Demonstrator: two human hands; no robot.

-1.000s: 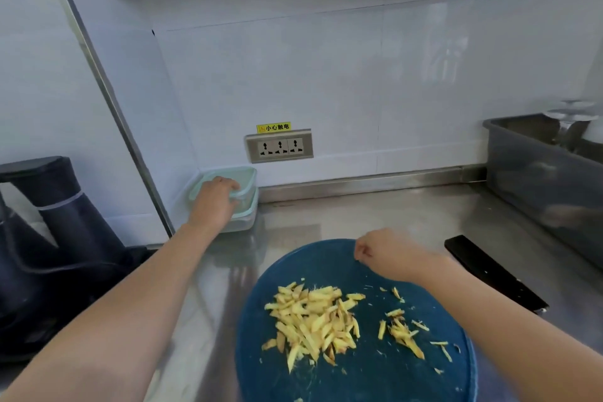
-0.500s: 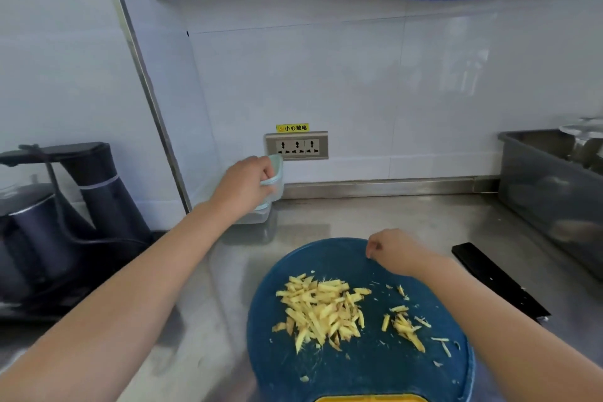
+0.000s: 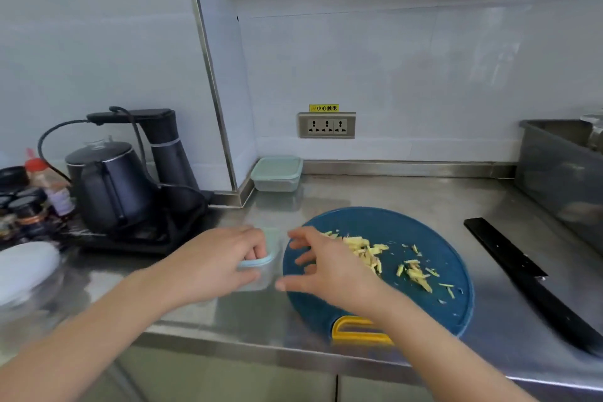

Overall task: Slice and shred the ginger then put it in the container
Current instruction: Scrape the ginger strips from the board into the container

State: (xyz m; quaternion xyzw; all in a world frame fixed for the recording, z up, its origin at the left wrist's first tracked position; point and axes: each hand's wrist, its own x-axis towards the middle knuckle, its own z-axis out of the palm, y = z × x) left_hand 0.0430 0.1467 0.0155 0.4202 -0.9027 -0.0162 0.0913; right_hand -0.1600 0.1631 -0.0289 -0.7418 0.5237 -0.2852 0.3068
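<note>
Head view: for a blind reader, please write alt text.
The left hand grips a clear container beside a blue cutting board of shredded ginger; the right hand hovers open over the board. A black knife lies to its right.

walls (image 3: 424, 75): white tile | counter (image 3: 408, 199): stainless steel | socket (image 3: 327, 125): 3 outlets, yellow label (image 3: 323, 108) above
</note>
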